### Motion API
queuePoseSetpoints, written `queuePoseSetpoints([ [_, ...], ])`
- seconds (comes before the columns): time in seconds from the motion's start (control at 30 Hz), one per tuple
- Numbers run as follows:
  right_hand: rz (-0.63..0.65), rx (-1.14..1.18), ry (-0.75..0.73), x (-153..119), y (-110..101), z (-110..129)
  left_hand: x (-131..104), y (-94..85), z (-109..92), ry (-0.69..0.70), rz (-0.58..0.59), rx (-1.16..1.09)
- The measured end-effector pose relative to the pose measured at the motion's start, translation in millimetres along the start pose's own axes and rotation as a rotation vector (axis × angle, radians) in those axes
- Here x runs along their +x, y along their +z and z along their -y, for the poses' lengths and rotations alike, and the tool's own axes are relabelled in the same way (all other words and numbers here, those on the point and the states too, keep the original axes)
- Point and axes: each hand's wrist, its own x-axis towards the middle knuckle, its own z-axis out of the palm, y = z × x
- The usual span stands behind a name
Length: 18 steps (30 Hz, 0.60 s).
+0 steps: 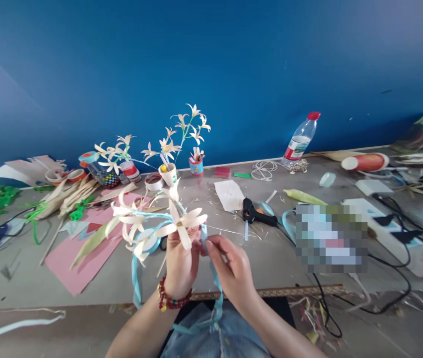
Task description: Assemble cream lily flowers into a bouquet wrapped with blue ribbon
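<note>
My left hand (180, 261), with a red bead bracelet at the wrist, is closed around the stems of a spray of cream handmade flowers (185, 223). The flowers reach up and to the left over the table, on stems wrapped in light blue. Close beside it, my right hand (234, 266) pinches a light blue ribbon (217, 286) between thumb and forefinger. That ribbon hangs down in a loop toward my lap. Behind the blossoms sits a light blue ribbon roll (152, 242), partly covered by them. The stem ends are hidden by my fingers.
A black glue gun (258, 214) lies right of my hands, its cord trailing right. Pink paper (71, 263) and corn husks (52, 201) lie left. Finished flowers stand in a white cup (168, 176) by the blue wall. A water bottle (301, 141) stands back right.
</note>
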Motion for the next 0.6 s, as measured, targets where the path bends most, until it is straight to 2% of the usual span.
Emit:
queuePoseSetpoints([
  [0.07,0.046,-0.12,-0.139,-4,-17,10,2,-1.7,-2,0.035,0.018,0.083],
  [0.13,0.0,-0.206,-0.292,-1,-36,21,2,-1.7,-4,0.05,0.044,0.105],
  [0.2,-0.019,-0.286,-0.351,10,-51,27,1,-0.2,-5,0.017,0.069,0.061],
  [0.3,0.092,-0.307,-0.237,34,-61,26,-2,2.5,-1,-0.082,0.045,-0.006],
  [0.4,0.188,-0.271,-0.115,48,-58,18,-3,3.5,5,-0.156,0.041,-0.038],
  [0.6,0.229,-0.106,-0.017,48,-58,8,0,5.7,2,-0.25,0.184,-0.029],
])
